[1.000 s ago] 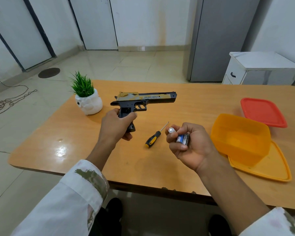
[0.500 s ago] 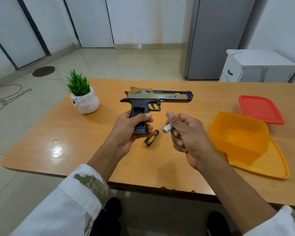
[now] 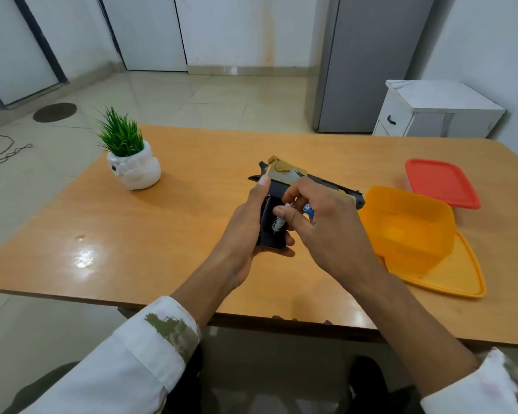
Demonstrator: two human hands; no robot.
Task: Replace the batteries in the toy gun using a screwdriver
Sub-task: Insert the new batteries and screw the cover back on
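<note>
On the middle of a large rectangular orange-brown wooden table (image 3: 162, 234), held just above its top, is the toy being worked on. At three o'clock from it stands a deep, open-topped orange plastic tub (image 3: 407, 228), resting on its flat orange lid (image 3: 449, 279); only the tub's own orange floor shows inside. At two o'clock, just behind the tub, sits a shallow clear plastic box with a red lid (image 3: 441, 182) closed on it; its contents cannot be seen. At ten o'clock, well apart, is a white ceramic pot of green grass-like plant (image 3: 133, 171).

The black plastic toy gun with a gold-and-tan slide (image 3: 284, 171) lies tilted, its muzzle pointing to four o'clock, near the tub's rim. The left hand (image 3: 243, 231) is wrapped round the gun's black grip, thumb stretched up along the frame, fingers curled beneath the butt. The right hand (image 3: 332, 225) is curled over the grip from three o'clock. Its thumb and forefinger pinch a small white-labelled battery (image 3: 278, 224), metal tip uppermost, lower end at the open hollow in the grip; whether it is seated cannot be told. A second, blue battery (image 3: 308, 210) is tucked between the same hand's other fingers.
</note>
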